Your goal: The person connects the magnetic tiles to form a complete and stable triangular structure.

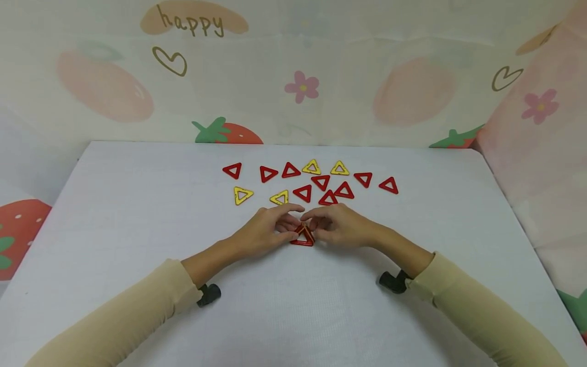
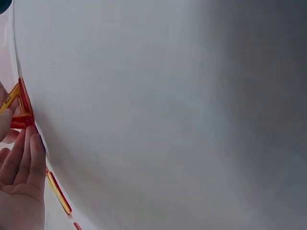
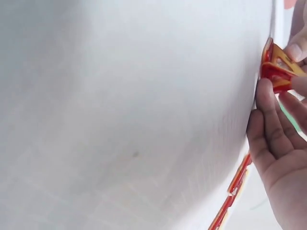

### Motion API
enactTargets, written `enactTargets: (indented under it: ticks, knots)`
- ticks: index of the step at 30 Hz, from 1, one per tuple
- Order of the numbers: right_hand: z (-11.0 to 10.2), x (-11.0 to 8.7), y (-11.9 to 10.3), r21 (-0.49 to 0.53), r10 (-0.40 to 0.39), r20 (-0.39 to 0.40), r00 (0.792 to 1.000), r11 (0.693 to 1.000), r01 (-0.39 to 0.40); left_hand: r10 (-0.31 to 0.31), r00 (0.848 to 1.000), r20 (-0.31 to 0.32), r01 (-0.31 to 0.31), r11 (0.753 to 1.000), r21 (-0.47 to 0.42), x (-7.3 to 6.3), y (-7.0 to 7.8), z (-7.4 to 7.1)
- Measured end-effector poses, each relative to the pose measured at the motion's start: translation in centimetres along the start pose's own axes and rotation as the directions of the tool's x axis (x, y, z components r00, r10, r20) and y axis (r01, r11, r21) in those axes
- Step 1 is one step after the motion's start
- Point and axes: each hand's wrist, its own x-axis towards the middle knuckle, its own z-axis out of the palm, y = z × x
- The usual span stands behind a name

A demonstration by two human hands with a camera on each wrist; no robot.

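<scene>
A small structure of red and orange-looking triangular magnetic tiles [image 1: 302,239] stands on the white table between my two hands. One red tile lies flat as its base, and others rise and lean from it. My left hand [image 1: 266,232] pinches its left side with thumb and fingers. On the opposite side my right hand [image 1: 341,227] pinches a raised tile. In the left wrist view the tiles [image 2: 26,103] sit at the fingertips. Another angle on the tiles [image 3: 276,74] comes from the right wrist view, where fingers hide part of them.
Beyond the hands lie several loose triangular tiles, among them a red one [image 1: 362,178] and a yellow one [image 1: 340,168]. Nearest the left hand is a yellow tile [image 1: 281,198]. A patterned cloth [image 1: 344,92] hangs behind the table [image 1: 137,204].
</scene>
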Motion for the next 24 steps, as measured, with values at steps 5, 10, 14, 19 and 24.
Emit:
enactTargets:
  ticks: [5,10,14,19,24]
  knots:
    - [0.01,0.03,0.30,-0.024,-0.017,-0.010,1.000,1.000,0.017,-0.001,1.000,-0.002,0.001,1.000,0.009,0.02,0.01,-0.02]
    - [0.19,0.14,0.28,-0.044,-0.016,-0.023,1.000,0.999,0.015,0.000,1.000,-0.018,0.001,1.000,0.021,0.00,-0.09,0.01]
    - [0.35,0.22,0.37,-0.076,-0.011,-0.031,0.999,0.997,0.009,-0.012,0.999,-0.032,0.013,0.999,0.049,0.03,-0.19,0.03]
    - [0.55,0.28,0.47,-0.133,-0.020,-0.037,0.999,0.991,0.015,-0.032,0.999,-0.044,0.035,0.996,0.085,-0.01,-0.08,-0.04]
    - [0.65,0.20,0.26,-0.180,-0.012,-0.040,0.999,0.984,0.005,-0.030,0.999,-0.041,0.034,0.996,0.081,-0.15,0.00,-0.07]
